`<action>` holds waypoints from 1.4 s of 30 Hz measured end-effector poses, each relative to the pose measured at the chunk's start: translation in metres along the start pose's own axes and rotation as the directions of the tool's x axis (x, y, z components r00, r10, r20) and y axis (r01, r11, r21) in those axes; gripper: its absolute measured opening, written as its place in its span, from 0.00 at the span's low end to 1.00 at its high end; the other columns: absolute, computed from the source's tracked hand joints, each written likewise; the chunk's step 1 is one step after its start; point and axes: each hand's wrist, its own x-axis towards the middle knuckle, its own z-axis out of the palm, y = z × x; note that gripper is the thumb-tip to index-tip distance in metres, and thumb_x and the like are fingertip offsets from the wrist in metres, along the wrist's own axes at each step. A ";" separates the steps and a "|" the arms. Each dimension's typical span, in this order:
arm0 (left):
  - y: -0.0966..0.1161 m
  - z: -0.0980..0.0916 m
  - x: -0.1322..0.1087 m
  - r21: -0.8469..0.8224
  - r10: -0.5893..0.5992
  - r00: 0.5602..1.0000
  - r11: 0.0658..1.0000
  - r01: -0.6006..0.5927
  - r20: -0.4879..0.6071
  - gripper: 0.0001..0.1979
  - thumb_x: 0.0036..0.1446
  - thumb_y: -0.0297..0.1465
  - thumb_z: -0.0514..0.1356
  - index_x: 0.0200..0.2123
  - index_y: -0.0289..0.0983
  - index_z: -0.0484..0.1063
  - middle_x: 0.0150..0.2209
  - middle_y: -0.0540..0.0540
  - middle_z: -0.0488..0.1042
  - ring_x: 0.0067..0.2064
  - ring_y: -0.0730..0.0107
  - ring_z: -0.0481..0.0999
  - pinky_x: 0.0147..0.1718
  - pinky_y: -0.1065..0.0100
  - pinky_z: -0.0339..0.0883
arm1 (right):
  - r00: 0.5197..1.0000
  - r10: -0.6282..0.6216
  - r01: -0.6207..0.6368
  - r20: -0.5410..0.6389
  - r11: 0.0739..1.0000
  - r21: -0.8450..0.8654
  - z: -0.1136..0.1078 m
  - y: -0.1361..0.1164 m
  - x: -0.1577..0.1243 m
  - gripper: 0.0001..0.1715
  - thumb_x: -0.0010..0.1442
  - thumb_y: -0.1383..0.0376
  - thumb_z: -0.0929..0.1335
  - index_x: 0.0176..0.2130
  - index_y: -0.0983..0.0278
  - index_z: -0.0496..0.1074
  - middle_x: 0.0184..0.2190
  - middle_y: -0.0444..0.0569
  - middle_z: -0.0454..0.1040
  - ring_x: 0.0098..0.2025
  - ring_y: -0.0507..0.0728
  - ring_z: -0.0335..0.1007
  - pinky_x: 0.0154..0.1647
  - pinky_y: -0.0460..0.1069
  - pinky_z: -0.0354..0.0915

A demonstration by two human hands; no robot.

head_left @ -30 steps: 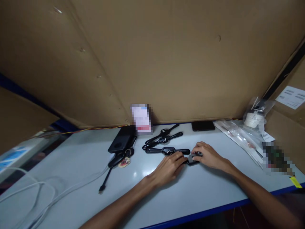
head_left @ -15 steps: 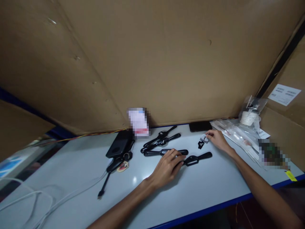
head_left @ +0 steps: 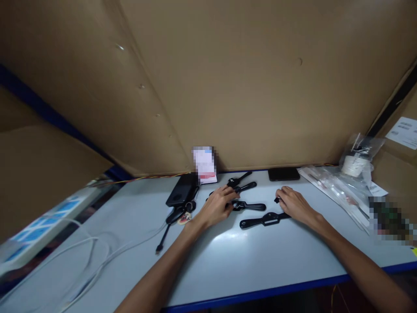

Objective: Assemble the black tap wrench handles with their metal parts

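Observation:
Several black strap-like parts lie on the pale table (head_left: 247, 265). My left hand (head_left: 217, 205) rests with curled fingers on the end of one strap part (head_left: 252, 206), touching it. Nearest to me lies another strap part (head_left: 260, 221); my right hand (head_left: 293, 203) covers its right end, fingers bent, with a small black piece (head_left: 276, 200) at its fingertips. Two more strap parts (head_left: 243, 182) lie behind my left hand.
A black phone (head_left: 283, 174) lies at the back by the cardboard wall. Clear plastic bags (head_left: 339, 187) and a white roll (head_left: 353, 164) sit at the right. A black power bank (head_left: 182, 194), keys and white cables (head_left: 91, 256) are on the left.
My left hand moved from the nearest strap part back to the one behind it. My right hand came back from the far right with the small piece and now rests on the nearest strap's end.

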 end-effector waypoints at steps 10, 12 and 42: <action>0.004 -0.015 -0.002 -0.062 -0.093 0.970 0.992 0.110 0.227 0.20 0.56 0.29 0.65 0.53 0.41 0.77 0.50 0.41 0.77 0.52 0.51 0.76 0.53 0.53 0.69 | 0.988 0.109 -0.077 -0.112 0.964 0.253 0.008 -0.007 0.007 0.11 0.58 0.76 0.65 0.38 0.64 0.73 0.36 0.50 0.75 0.40 0.57 0.69 0.41 0.49 0.60; 0.005 -0.010 -0.003 -0.075 -0.105 0.975 0.990 0.122 0.195 0.18 0.58 0.31 0.65 0.53 0.40 0.77 0.49 0.41 0.77 0.52 0.51 0.77 0.52 0.54 0.70 | 0.978 0.173 -0.122 -0.118 0.927 0.354 0.006 0.000 0.011 0.10 0.58 0.74 0.65 0.36 0.64 0.73 0.31 0.47 0.75 0.34 0.55 0.69 0.37 0.48 0.60; 0.019 0.017 -0.004 -0.184 -0.159 0.980 0.967 0.178 0.116 0.18 0.65 0.40 0.62 0.55 0.39 0.76 0.50 0.40 0.75 0.49 0.54 0.78 0.48 0.55 0.72 | 0.982 0.019 -0.005 0.190 0.997 -0.075 -0.039 -0.011 -0.024 0.15 0.58 0.78 0.67 0.42 0.65 0.79 0.45 0.58 0.77 0.46 0.64 0.74 0.44 0.54 0.63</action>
